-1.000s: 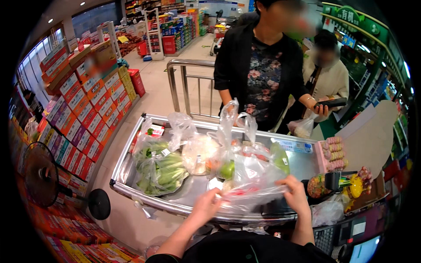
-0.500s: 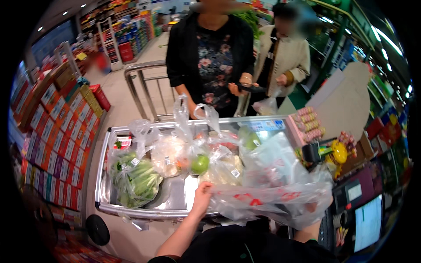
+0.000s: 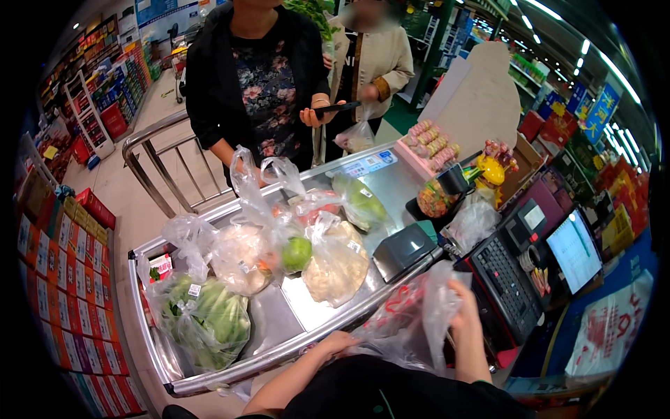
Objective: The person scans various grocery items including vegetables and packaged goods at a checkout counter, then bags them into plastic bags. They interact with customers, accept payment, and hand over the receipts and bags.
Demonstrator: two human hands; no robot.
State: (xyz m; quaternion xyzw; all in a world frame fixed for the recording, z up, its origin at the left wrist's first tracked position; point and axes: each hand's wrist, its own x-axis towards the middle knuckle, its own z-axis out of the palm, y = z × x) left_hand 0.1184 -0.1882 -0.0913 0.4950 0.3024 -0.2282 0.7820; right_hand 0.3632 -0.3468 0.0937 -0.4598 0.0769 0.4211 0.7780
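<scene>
A clear plastic carrier bag (image 3: 412,314) with red print hangs in front of my body, at the counter's near edge. My right hand (image 3: 462,304) grips its upper right side, fingers closed round the gathered film. On the other side, my left hand (image 3: 340,343) pinches the bag's left edge. On the metal counter (image 3: 269,328) sit knotted clear bags: leafy greens (image 3: 202,321) at the left, pale produce (image 3: 241,258) beside them, a round green fruit (image 3: 296,254) in the middle, a whitish vegetable (image 3: 338,265) to its right, and a green one (image 3: 359,199) farther back.
A dark counter device (image 3: 405,250) stands just beyond the carrier bag. Right of it are a keyboard (image 3: 506,279), a screen (image 3: 574,251) and a candy jar (image 3: 436,197). Across the counter, a person (image 3: 262,91) holds a phone (image 3: 337,109); another person (image 3: 370,63) stands behind a metal rail's end.
The view has swung to the right. The carrier bag, earlier spread wide over the counter, is now narrower and nearer my body, uncovering the dark device. My right hand has risen into plain sight.
</scene>
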